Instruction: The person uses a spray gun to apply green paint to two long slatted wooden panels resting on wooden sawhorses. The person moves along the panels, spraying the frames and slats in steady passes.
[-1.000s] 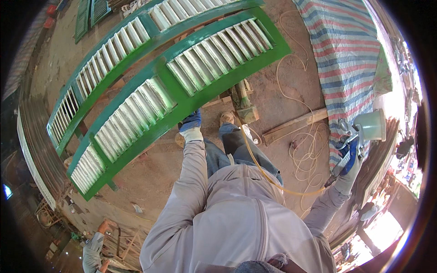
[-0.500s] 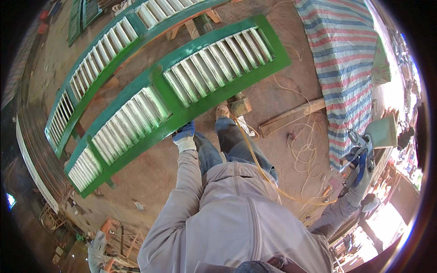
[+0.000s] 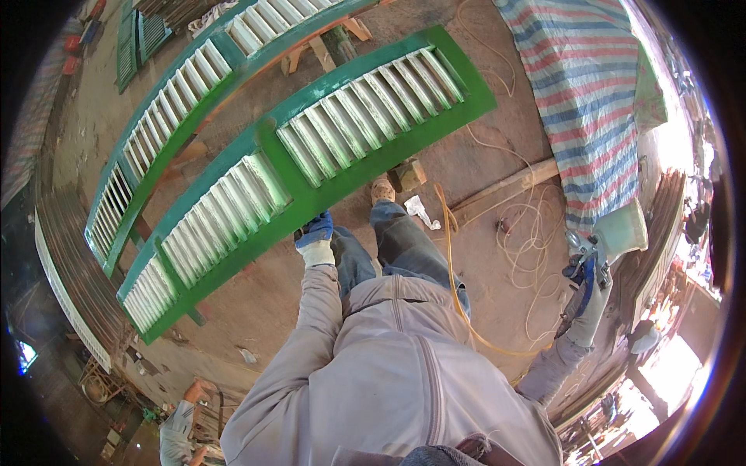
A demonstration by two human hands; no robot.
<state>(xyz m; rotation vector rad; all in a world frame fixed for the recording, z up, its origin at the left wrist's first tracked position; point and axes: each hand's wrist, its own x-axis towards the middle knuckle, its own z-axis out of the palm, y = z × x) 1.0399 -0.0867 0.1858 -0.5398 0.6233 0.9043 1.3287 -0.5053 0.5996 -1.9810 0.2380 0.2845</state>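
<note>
A long curved louvered shutter panel [image 3: 311,196], green-framed with whitish slats, stretches in front of me. Its near edge passes just beyond my left hand [image 3: 315,233], which wears a blue-and-white glove. The fingers there are curled, with a small dark bit beside them; what they hold, if anything, I cannot make out. Out to the right, my gloved right hand [image 3: 594,273] is closed round the handle of a spray gun [image 3: 579,247]. A pale greenish paint cup [image 3: 622,231] is attached to the gun. The gun is apart from the panel.
A second louvered panel [image 3: 116,175] lies farther off on wooden supports. A yellow hose [image 3: 449,256] runs past my legs, with thin loops of cord [image 3: 513,241] on the floor. Striped sheeting [image 3: 575,101] hangs at the right. Another person [image 3: 177,431] is at the lower left.
My right hand has brought the spray gun leftward, closer to my body, and its cup has swung with it. The yellow hose has shifted. My left hand stays by the panel's near edge.
</note>
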